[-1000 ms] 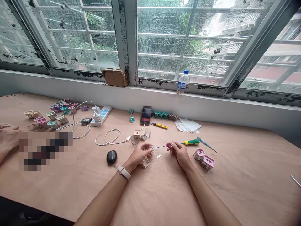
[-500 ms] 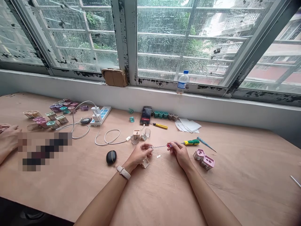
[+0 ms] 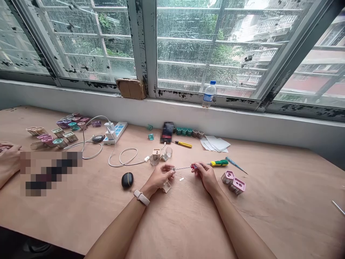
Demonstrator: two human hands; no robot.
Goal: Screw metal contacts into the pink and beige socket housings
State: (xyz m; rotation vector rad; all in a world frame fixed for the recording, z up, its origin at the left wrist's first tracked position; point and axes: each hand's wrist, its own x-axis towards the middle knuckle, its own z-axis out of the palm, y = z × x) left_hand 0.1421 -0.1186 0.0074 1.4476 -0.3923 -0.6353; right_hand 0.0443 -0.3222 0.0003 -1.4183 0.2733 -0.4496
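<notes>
My left hand (image 3: 159, 176) pinches a small clear plastic part (image 3: 172, 168) just above the wooden table (image 3: 175, 223). My right hand (image 3: 205, 173) grips the red handle of a thin screwdriver (image 3: 185, 167) whose shaft points left, its tip at the clear part. Another clear piece (image 3: 166, 186) lies under my left hand. A tiny white bit (image 3: 182, 178) sits on the table between my hands.
Two pink cube parts (image 3: 233, 182), a green-and-yellow screwdriver (image 3: 219, 163), tweezers (image 3: 236, 165) and papers (image 3: 215, 144) lie to the right. A black oval object (image 3: 127, 180), a cable (image 3: 126, 158), a power strip (image 3: 116, 131) and several coloured parts (image 3: 60, 133) lie left. Another person's hand (image 3: 8, 158) rests at the far left.
My hands have stayed put on the clear part and screwdriver. The other person's hand at the far left has drawn back a little toward the edge.
</notes>
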